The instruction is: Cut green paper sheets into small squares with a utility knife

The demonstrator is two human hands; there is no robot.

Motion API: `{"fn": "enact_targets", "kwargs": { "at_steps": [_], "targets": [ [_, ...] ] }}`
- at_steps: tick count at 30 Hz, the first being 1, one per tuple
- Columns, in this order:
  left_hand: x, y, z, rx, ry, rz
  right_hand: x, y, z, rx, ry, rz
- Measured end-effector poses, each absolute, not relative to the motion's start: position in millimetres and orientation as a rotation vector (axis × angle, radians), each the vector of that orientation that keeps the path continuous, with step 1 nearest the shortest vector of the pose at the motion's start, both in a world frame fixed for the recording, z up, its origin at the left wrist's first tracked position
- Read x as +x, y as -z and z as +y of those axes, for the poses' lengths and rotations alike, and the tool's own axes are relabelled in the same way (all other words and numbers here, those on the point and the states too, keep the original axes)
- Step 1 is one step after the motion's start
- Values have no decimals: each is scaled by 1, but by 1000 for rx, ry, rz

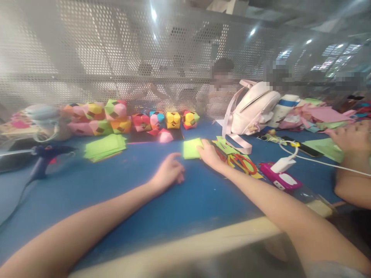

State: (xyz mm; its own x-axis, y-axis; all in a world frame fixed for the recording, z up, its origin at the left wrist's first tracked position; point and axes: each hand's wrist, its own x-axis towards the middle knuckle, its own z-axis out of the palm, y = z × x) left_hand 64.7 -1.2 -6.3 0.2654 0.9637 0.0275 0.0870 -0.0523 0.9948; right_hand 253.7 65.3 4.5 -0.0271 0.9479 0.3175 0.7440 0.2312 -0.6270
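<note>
My left hand (169, 173) is above the blue table (124, 204), its fingers loosely bent and a little apart, with nothing in it. My right hand (211, 155) has its fingertips closed on the right edge of a light green square of paper (191, 149); blur hides whether it is one sheet or several. Close beside that hand lie red and yellow-handled scissors (243, 163) and more green paper pieces (225, 146). To the left, a stack of light green paper (105, 147) lies on the table.
Folded paper balls (100, 116) line the back before a perforated metal screen (121, 50). A glue gun (43, 158) with its cord is at left. A pale backpack (253, 110), magenta power strip (280, 177) and white cable (327, 164) are at right, beside another person's arm (352, 166).
</note>
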Motion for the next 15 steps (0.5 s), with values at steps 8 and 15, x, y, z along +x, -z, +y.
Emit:
{"fn": "enact_targets", "kwargs": {
  "at_steps": [8, 15],
  "targets": [
    [71, 7, -5, 1860, -885, 1055, 249, -5, 60, -1531, -137, -2009],
    [71, 4, -3, 1974, -835, 1062, 250, 4, 65, -1572, -70, -2047]
  ]
}}
